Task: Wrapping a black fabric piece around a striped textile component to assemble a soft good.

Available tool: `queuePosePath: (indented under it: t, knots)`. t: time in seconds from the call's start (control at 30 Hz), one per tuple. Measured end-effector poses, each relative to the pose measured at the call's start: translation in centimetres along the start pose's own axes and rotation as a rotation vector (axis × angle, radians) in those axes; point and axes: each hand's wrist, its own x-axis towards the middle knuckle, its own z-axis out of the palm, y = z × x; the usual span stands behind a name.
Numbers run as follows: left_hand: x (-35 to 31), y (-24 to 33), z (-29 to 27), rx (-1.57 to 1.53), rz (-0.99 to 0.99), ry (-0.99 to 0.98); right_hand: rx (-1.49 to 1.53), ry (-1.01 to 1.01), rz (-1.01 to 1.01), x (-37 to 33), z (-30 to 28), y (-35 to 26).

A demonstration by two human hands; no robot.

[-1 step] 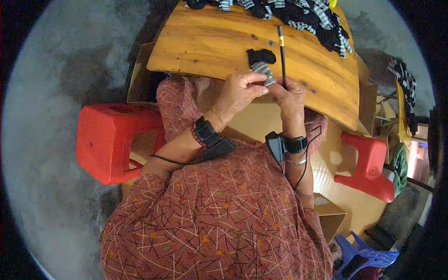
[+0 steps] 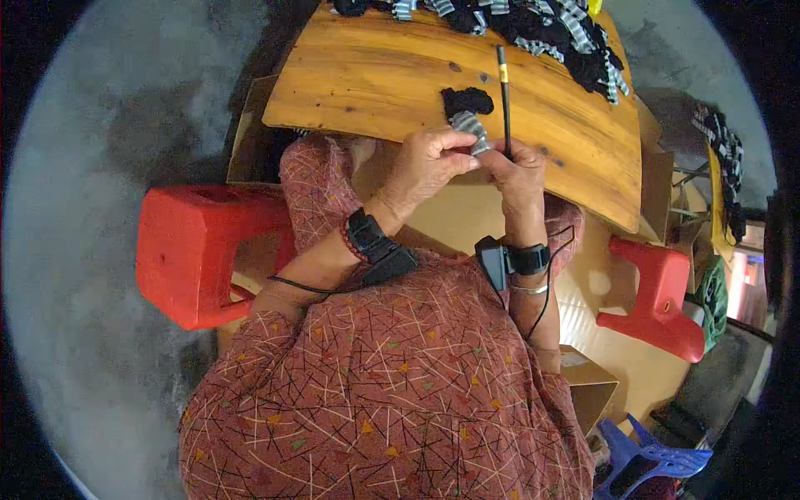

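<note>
Above my lap, at the near edge of a wooden table [image 2: 358,67], my two hands nearly meet. My left hand [image 2: 427,165] is closed, its thumb and fingertips pinching the near end of a grey-and-white striped strip [image 2: 468,125]. Beyond that strip, a small black knitted-looking bundle [image 2: 467,101] lies on the wood, seemingly joined to it. In my closed right hand [image 2: 522,172] stands a thin black rod [image 2: 505,104] with a yellow band, pointing away from me. My right thumb reaches to the strip's near end; whether it also grips the strip is unclear.
Across the table's far side lies a heap of black and striped pieces [image 2: 542,29]. A red plastic stool [image 2: 179,250] is on the left, another red stool [image 2: 658,287] on the right. Cardboard boxes [image 2: 587,383] and a blue plastic item [image 2: 650,458] sit at lower right.
</note>
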Motion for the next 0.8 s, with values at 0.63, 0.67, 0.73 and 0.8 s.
queuePosePath:
  t: [0.63,0.67,0.73,0.8]
  knots:
    - [0.4,-0.5,0.1,0.269,0.103,-0.174,-0.452,-0.051,-0.072,-0.6,-1.5,0.4]
    - [0.4,-0.5,0.3,0.273,0.104,-0.175,-0.443,-0.047,-0.098,-0.6,-1.6,0.5]
    - [0.4,-0.7,0.8,0.248,0.158,-0.103,-0.43,-0.043,-0.125,-0.6,-1.7,0.8]
    - [0.3,-1.4,1.1,0.253,0.161,-0.077,-0.527,-0.016,-0.182,-0.6,-1.7,1.1]
